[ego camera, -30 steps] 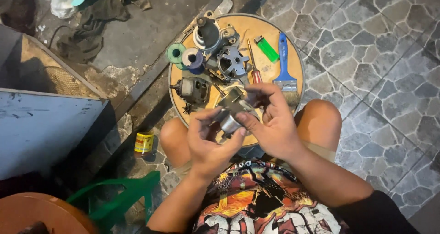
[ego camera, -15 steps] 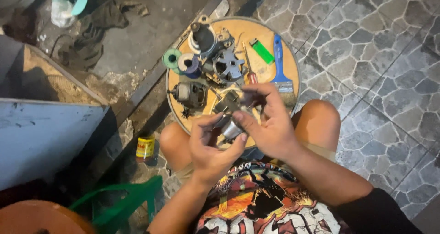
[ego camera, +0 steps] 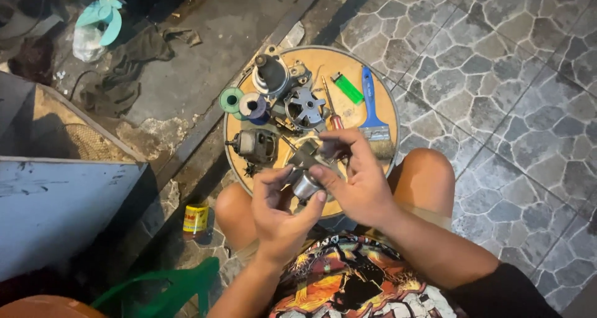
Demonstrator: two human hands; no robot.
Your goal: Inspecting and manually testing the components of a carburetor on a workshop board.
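Both hands hold a small grey metal motor part (ego camera: 306, 184) over the near edge of a round wooden board (ego camera: 385, 103). My left hand (ego camera: 277, 212) grips it from the left, thumb and fingers curled around it. My right hand (ego camera: 354, 181) pinches it from the right, and its fingers also reach a dark bracket (ego camera: 308, 156) above the part. On the board lie a small electric motor (ego camera: 256, 145), a grey fan-shaped housing (ego camera: 305, 106), a dark motor body (ego camera: 270, 75), spools of wire (ego camera: 252, 105), a green lighter (ego camera: 347, 88), a screwdriver (ego camera: 331, 109) and a blue-handled paintbrush (ego camera: 372, 109).
My bare knees (ego camera: 426, 168) flank the board on a stone-patterned tile floor. A small yellow tin (ego camera: 196, 218) stands at the left knee. A white panel (ego camera: 56, 212) and a green plastic chair (ego camera: 161, 290) are at the left. Rags and a teal fan blade (ego camera: 102, 19) lie on concrete.
The view has shifted slightly. My hands have turned the metal part between them and stay over the near edge of the board.
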